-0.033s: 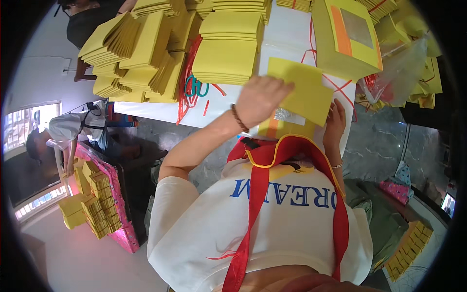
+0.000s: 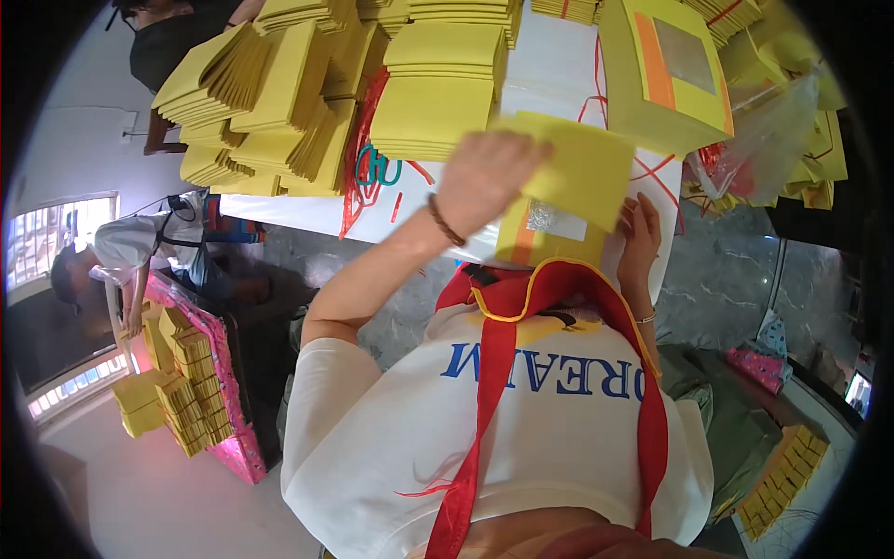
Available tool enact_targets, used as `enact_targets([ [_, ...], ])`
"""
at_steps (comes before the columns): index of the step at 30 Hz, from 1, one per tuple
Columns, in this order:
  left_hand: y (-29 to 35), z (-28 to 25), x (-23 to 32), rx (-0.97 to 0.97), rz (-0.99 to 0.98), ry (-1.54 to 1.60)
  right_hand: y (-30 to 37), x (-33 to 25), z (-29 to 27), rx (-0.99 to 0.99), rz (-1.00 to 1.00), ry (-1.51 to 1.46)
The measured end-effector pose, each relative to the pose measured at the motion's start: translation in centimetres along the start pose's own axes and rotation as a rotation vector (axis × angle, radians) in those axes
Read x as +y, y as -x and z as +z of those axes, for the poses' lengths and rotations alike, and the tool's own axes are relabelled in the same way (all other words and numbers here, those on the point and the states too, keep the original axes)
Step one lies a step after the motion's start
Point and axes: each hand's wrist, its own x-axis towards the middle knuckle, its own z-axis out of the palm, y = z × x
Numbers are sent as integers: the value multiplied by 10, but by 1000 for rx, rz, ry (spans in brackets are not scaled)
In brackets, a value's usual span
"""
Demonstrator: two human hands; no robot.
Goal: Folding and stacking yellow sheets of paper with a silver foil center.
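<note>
My left hand [image 2: 492,182], with a brown beaded bracelet, is closed at the left edge of a yellow paper sheet [image 2: 582,163]; motion blurs its fingers. The sheet is raised at a tilt over a yellow paper stack [image 2: 568,248] close to my body. An orange strip and a silver foil patch show on that stack. My right hand [image 2: 639,240] stands beside the sheet's right edge, fingers loosely bent and apart, with nothing seen in them. Whether its fingertips touch the sheet I cannot tell.
Folded yellow paper bundles [image 2: 433,112] crowd the white table's [image 2: 298,212] far left. Teal-handled scissors [image 2: 377,166] lie among red strings [image 2: 352,210]. A tall yellow paper block [image 2: 666,74] and a clear plastic bag [image 2: 768,140] stand far right. Another person [image 2: 149,238] is at a pink-covered table, left.
My left hand has shifted slightly left and toward me. The sheet's near right corner has risen a little, showing more of the stack beneath. My right hand has barely moved.
</note>
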Motion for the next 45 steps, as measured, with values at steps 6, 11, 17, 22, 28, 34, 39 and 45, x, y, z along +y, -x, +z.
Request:
enact_targets([
  [6, 39, -27, -111, -157, -89, -266, 1, 22, 2, -111, -63, 124],
  [11, 68, -14, -138, -289, -145, -344, -5, 25, 0, -151, -39, 203],
  [17, 67, -9, -138, -466, -197, -295, -5, 31, -5, -140, -29, 136],
  [22, 79, -1, -130, -571, -337, -233, -6, 31, -5, -156, -36, 182],
  [28, 76, -3, -125, -594, -451, -170, -7, 26, -1, -153, -18, 189],
  [34, 68, -10, -129, -636, -438, -216, -4, 15, 0, -140, -11, 165],
  [39, 54, -30, -127, -483, -403, -129, -3, 4, 1, -137, 38, 143],
  [45, 11, -33, -94, -138, -336, -7, -3, 13, -7, -153, 61, 170],
])
